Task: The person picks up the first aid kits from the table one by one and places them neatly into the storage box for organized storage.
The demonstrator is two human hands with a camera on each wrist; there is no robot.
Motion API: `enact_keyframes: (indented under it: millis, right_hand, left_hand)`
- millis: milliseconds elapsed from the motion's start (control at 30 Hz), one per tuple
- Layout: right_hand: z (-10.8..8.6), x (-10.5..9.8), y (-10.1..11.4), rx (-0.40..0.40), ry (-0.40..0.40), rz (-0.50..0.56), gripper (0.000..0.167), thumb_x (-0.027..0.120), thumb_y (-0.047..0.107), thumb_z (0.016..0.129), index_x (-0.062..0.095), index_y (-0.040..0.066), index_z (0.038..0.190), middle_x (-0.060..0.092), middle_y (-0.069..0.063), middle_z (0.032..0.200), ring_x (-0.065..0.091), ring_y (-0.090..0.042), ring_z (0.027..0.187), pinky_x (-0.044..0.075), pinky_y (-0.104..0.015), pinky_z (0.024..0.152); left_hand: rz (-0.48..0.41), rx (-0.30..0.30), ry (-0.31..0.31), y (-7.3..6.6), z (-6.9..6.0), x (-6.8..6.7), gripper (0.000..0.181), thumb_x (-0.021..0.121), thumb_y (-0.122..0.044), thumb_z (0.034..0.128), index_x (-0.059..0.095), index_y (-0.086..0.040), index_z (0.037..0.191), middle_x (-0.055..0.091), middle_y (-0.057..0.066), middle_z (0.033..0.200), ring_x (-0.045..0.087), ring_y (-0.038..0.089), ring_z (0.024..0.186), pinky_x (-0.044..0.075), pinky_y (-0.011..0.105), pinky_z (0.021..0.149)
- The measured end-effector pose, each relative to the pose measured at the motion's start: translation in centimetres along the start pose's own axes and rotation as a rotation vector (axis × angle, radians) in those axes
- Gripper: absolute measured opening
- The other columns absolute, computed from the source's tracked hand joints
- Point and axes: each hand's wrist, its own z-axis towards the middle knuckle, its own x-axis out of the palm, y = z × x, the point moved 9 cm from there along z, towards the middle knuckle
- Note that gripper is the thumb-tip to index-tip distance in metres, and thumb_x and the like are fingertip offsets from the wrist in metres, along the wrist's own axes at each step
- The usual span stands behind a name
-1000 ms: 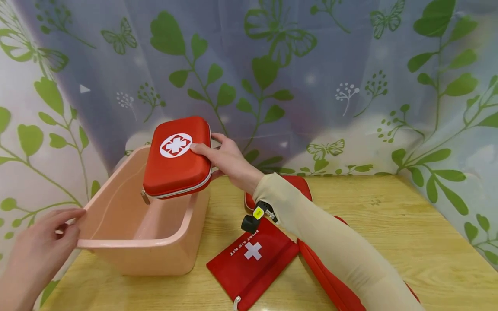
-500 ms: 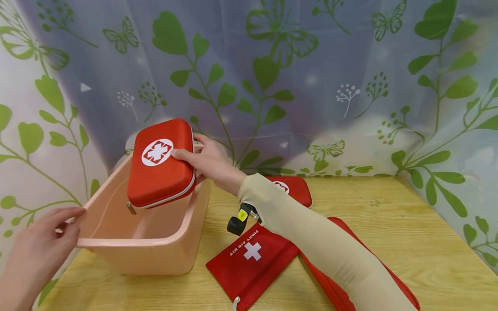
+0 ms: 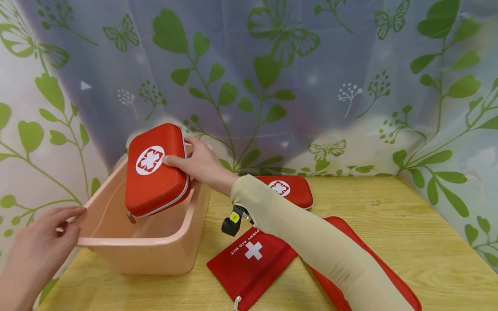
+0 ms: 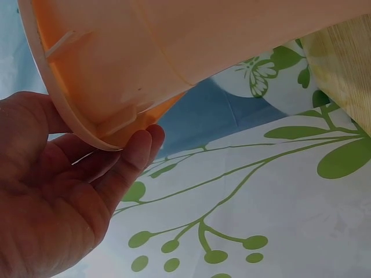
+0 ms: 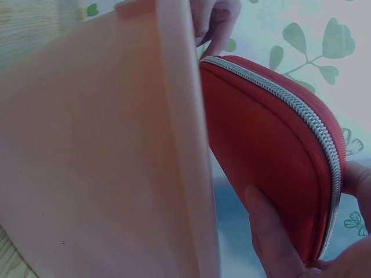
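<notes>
With thumb on top and fingers beneath, my right hand (image 3: 200, 163) grips a red hard zip first-aid case (image 3: 155, 190), tilted above the opening of a pink plastic bin (image 3: 148, 257). A white oval with a cross emblem marks the case. In the right wrist view, the silver zip edge of the case (image 5: 266, 133) shows just past the bin's wall (image 5: 98, 145). My left hand (image 3: 43, 246) pinches the bin's rim at its near left corner. The left wrist view shows the fingers of the left hand (image 4: 64, 185) curled around the rim's underside.
A flat red first-aid pouch (image 3: 253, 263) lies right of the bin on the wooden table (image 3: 389, 224). Behind it sits a smaller red case (image 3: 293, 190). Another red bag (image 3: 373, 259) lies partly under my right forearm. Patterned curtain (image 3: 311, 86) hangs behind.
The right hand has moved left and slightly down with the red case, bringing it farther over the bin. The left hand has stayed on the rim.
</notes>
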Motion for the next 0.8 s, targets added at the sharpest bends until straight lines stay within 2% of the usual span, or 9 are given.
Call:
enact_keyframes:
  millis: [167, 233, 400, 600, 800]
  right_hand:
    - [0.1, 0.6, 0.0, -0.024, 0.000, -0.147, 0.077, 0.077, 0.031, 0.084, 0.039, 0.012, 0.148, 0.063, -0.002, 0.091, 0.067, -0.014, 0.060, 0.055, -0.028, 0.057]
    - [0.2, 1.0, 0.0, -0.043, 0.015, -0.190, 0.076, 0.076, 0.032, 0.085, 0.039, 0.012, 0.148, 0.065, -0.001, 0.089, 0.067, -0.012, 0.061, 0.053, -0.025, 0.060]
    - [0.4, 1.7, -0.3, -0.061, 0.034, -0.278, 0.076, 0.076, 0.034, 0.085, 0.039, 0.015, 0.149, 0.065, 0.002, 0.094, 0.066, -0.007, 0.066, 0.052, -0.022, 0.063]
    - [0.5, 2.6, -0.1, -0.125, 0.043, -0.428, 0.068, 0.074, 0.036, 0.086, 0.043, 0.019, 0.145, 0.063, 0.008, 0.102, 0.061, -0.003, 0.077, 0.048, -0.018, 0.069]
    - [0.2, 4.4, -0.5, -0.155, 0.111, -0.509, 0.072, 0.071, 0.036, 0.088, 0.035, 0.023, 0.150, 0.062, 0.009, 0.102, 0.060, -0.002, 0.081, 0.048, -0.016, 0.067]
  left_hand:
    - [0.001, 0.003, -0.010, -0.1, 0.0, -0.2, 0.025, 0.058, 0.000, 0.0835, 0.071, 0.004, 0.105, 0.065, 0.020, 0.110, 0.033, -0.024, 0.071, 0.034, 0.012, 0.057]
    - [0.005, 0.002, -0.012, -0.1, 0.0, -0.2, 0.025, 0.058, 0.000, 0.0835, 0.071, 0.003, 0.105, 0.065, 0.019, 0.109, 0.033, -0.023, 0.071, 0.034, 0.012, 0.057]
    - [0.008, 0.003, -0.011, -0.1, 0.0, -0.2, 0.026, 0.058, 0.000, 0.0835, 0.071, 0.003, 0.105, 0.065, 0.020, 0.109, 0.035, -0.021, 0.068, 0.034, 0.014, 0.056]
    - [-0.002, 0.002, -0.018, -0.2, 0.0, -0.2, 0.024, 0.059, -0.001, 0.0843, 0.071, 0.003, 0.104, 0.066, 0.018, 0.108, 0.033, -0.023, 0.070, 0.034, 0.014, 0.058]
    - [-0.018, 0.001, -0.030, -0.1, -0.1, -0.3, 0.024, 0.059, -0.001, 0.0846, 0.072, 0.002, 0.104, 0.066, 0.017, 0.108, 0.032, -0.027, 0.072, 0.035, 0.013, 0.060]
